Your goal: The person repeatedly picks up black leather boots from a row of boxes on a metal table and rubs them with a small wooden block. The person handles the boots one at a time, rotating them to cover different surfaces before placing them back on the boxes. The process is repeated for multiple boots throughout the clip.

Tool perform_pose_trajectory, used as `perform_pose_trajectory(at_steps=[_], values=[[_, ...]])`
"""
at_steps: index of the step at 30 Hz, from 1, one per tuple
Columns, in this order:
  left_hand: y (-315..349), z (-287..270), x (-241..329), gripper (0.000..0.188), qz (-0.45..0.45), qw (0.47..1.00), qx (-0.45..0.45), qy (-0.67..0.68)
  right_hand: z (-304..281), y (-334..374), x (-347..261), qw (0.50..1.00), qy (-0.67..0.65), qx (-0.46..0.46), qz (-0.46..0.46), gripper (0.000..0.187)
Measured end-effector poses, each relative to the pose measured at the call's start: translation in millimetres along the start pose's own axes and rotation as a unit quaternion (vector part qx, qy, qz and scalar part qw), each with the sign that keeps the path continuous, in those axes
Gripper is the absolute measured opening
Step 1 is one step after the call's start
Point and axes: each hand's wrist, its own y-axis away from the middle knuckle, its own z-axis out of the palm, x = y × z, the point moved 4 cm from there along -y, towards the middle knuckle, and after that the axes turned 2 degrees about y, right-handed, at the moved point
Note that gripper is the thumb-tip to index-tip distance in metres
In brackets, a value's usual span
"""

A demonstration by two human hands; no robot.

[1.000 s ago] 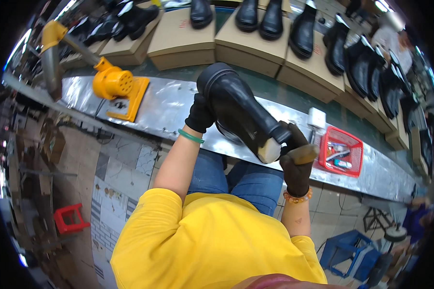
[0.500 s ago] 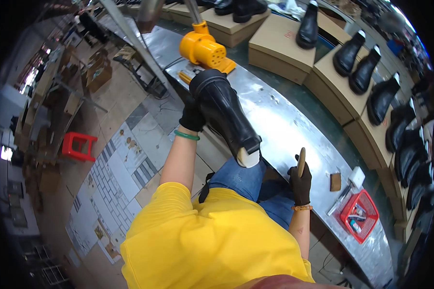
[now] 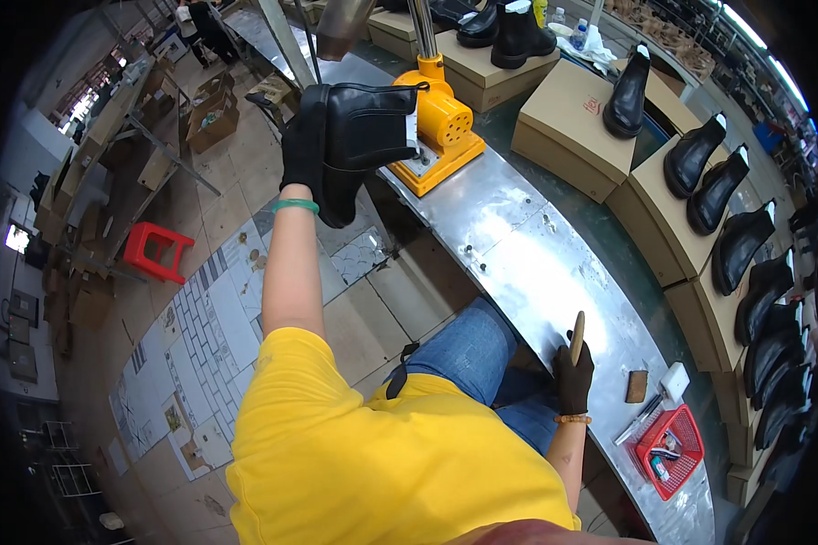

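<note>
My left hand [image 3: 302, 150], in a black glove, grips a black leather ankle boot [image 3: 365, 127] by its foot part. The boot is tipped on its side, its open top turned right towards a yellow metal lamp-like machine base [image 3: 441, 113]. White lining shows at the boot's opening. Over the right part of the metal bench [image 3: 509, 236], my right hand [image 3: 573, 380], also black-gloved, is closed round a slim tan stick-like tool [image 3: 578, 334]. The lower end of that tool is hidden in the fingers.
A grey metal tube [image 3: 344, 29] hangs above the boot. Near my right hand lie a brown block [image 3: 637, 386], a white box [image 3: 674, 379] and a red basket [image 3: 677, 454]. Cardboard boxes [image 3: 563, 118] carry several black boots along the far side. A red stool [image 3: 157, 250] stands left.
My left hand has moved the boot away from me and to the left, turning its opening from facing me to the right. My right hand keeps the tool, lower in view.
</note>
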Motion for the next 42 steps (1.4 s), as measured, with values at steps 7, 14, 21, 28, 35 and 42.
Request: perform_pose_trajectory(at_steps=[7, 14, 21, 28, 35, 42], values=[[-11.7, -25.2, -23.8, 0.045, 0.164, 0.983, -0.039, -0.071, 3.4, -2.8, 6.4, 1.0, -0.006, 0.001, -0.016, 0.036], [0.9, -22.9, 1.5, 0.058, 0.069, 0.993, 0.074, -0.069, 2.6, 0.9, -1.3, 0.996, -0.085, -0.008, -0.027, 0.046], [-3.9, -40.4, -27.7, 0.054, 0.106, 0.986, 0.017, -0.125, 3.6, -0.2, -0.9, 0.993, -0.112, -0.015, -0.013, 0.035], [12.1, -33.6, -34.4, 0.06, 0.209, 0.978, -0.017, -0.007, 3.9, -1.7, -8.7, 0.99, -0.131, -0.024, 0.035, 0.032], [59.4, 9.5, -44.1, 0.068, 0.013, 0.877, -0.138, 0.461, -3.7, -3.7, -2.5, 0.927, -0.369, 0.021, 0.058, 0.024], [180.4, 184.9, 30.3, 0.089, -0.214, 0.747, -0.413, 0.476, -39.6, -13.8, -81.8, 0.919, -0.381, 0.044, -0.089, 0.03]])
